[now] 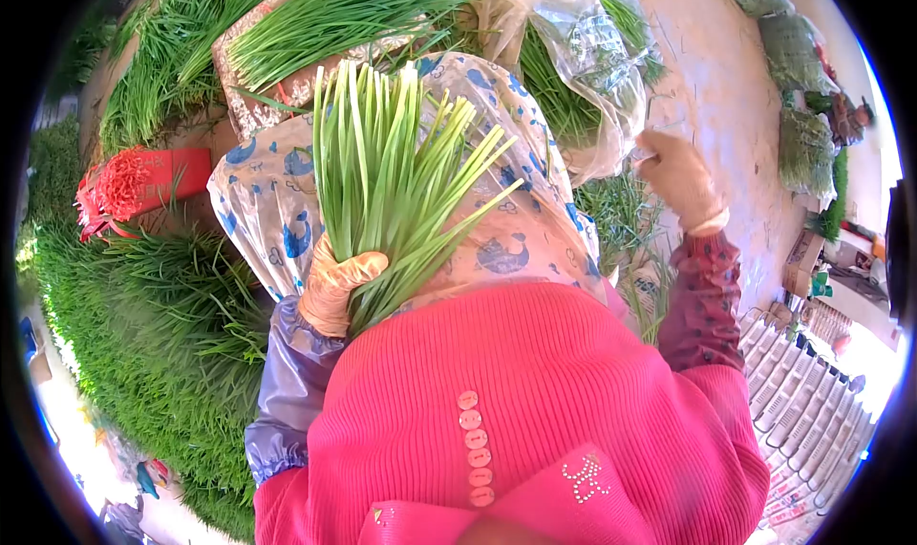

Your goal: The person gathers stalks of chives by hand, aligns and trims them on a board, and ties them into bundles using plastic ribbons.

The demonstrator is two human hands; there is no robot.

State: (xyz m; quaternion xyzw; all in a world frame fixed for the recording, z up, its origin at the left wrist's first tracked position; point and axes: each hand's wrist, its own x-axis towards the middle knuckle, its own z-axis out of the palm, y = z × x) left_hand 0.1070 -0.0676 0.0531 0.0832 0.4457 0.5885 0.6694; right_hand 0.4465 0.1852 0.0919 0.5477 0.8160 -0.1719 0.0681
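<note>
My left hand (pixel 336 285), in a pale rubber glove, is wrapped round a thick bunch of garlic chives (pixel 387 172). Their pale cut ends point up and away from me, and the lower leaves rest against my pink sweater. Out to the right, my right hand (pixel 684 180), gloved too, has its fingers curled together beside a clear plastic bag (pixel 611 115). Whether anything small is pinched in it I cannot make out. A plastic apron (pixel 501 244) with blue whale prints covers my lap beneath the bunch.
More chives (pixel 334 29) lie on a support ahead of me. At left, a red bundle of ties (pixel 129 184) sits by a large green heap (pixel 143 354). Loose leaves (pixel 616 206) litter the floor at right. Packed bags (pixel 804 149) and stacked white crates (pixel 798 392) stand farther right.
</note>
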